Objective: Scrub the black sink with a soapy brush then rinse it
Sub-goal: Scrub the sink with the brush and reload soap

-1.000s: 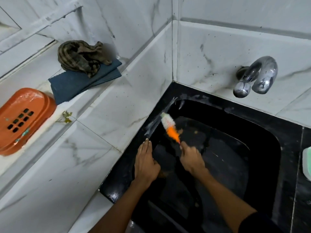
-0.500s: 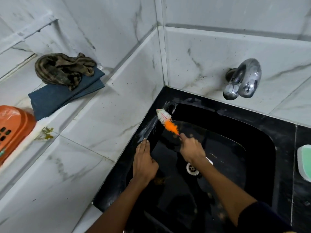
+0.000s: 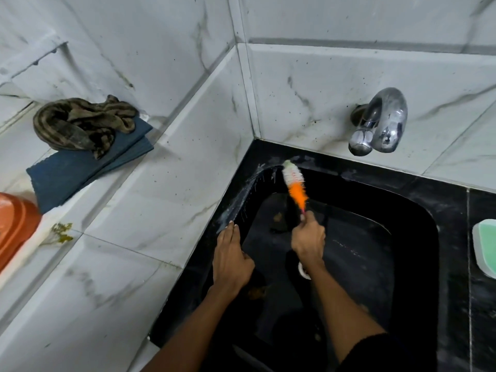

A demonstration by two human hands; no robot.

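Observation:
The black sink [image 3: 418,226] fills the lower right, set into a corner of white marbled tiles. My right hand [image 3: 308,237] is shut on the thin handle of a bottle brush [image 3: 294,183] with white and orange bristles. The white tip presses on the sink's far left corner rim, where streaks of white soap foam [image 3: 243,194] run along the left edge. My left hand [image 3: 231,257] lies flat on the left rim, fingers together, holding nothing. A chrome tap [image 3: 379,127] sticks out of the back wall above the sink. The drain [image 3: 304,271] shows partly beneath my right wrist.
On the left ledge lie a crumpled striped cloth [image 3: 80,122] on a folded blue cloth [image 3: 80,167], and an orange plastic container [image 3: 13,226] at the frame edge. A pale green soap dish [image 3: 485,248] sits on the black counter to the right.
The brush has slid from the sink's left rim up to its far left corner, leaving more foam along the edge. My left hand has stayed on the rim.

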